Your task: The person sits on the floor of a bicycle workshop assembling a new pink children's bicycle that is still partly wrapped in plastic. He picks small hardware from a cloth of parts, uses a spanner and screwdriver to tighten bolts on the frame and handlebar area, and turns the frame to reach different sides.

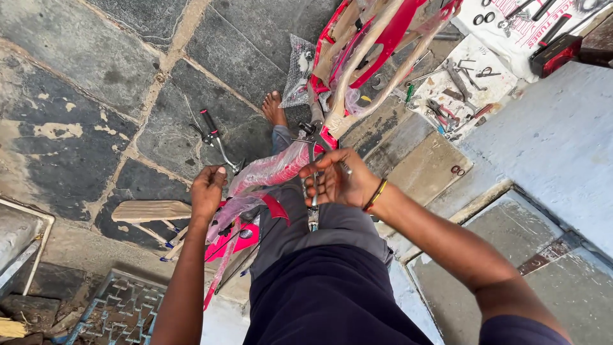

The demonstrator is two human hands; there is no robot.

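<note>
L hand [207, 191] gripping red bike frame [274, 167], R hand [335, 180] on spanner [313, 167]

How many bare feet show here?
1. The bare foot rests on the stone floor beside the wrapped red bicycle frame, above the right hand. A second foot may be hidden under the frame or the person's legs.

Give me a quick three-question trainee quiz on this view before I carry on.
1. True or false: the right hand holds a metal tool against the wrapped red bicycle frame.
2. Which is the left hand nearest? A the handlebar with black grip; B the spread of tools.
3. Fill in: on the right wrist sits a ____.

Key: 1 true; 2 A; 3 bangle.
</note>
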